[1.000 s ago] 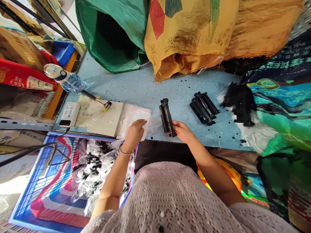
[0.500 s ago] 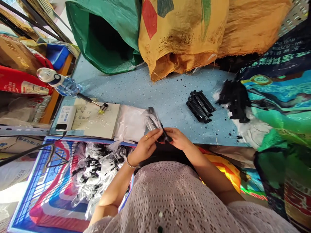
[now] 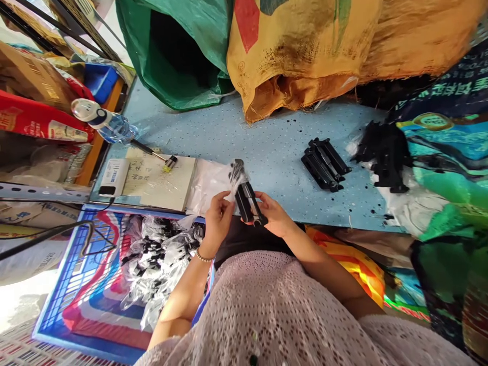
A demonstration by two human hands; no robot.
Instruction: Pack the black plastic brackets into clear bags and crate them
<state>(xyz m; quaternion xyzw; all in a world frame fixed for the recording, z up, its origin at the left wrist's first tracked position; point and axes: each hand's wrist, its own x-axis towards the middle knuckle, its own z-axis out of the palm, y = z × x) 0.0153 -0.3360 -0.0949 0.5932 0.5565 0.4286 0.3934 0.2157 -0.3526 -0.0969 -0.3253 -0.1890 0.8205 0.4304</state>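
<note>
Black plastic parts [image 3: 247,199] with a clear bag bunched round their far end are held over the table's front edge. My right hand [image 3: 273,216] grips them from the right, near their lower end. Beside them on the left is my left hand [image 3: 220,217], its fingers bent and thumb near the fingertips; whether it pinches the bag's edge cannot be made out. A stack of clear bags [image 3: 208,185] lies just behind my left hand. To the right, several black parts [image 3: 326,163] rest side by side on the blue table [image 3: 274,137].
A blue basket [image 3: 57,305] holding bagged black parts stands at the lower left. Cardboard with a tool [image 3: 147,148], a white box and a bottle [image 3: 110,124] are at left. Green and orange sacks line the back; more black parts [image 3: 387,152] lie right.
My left hand has moved left, off the black parts, which now show more fully in my right hand. The clear bag is bunched at their far end. The camera view has shifted slightly.
</note>
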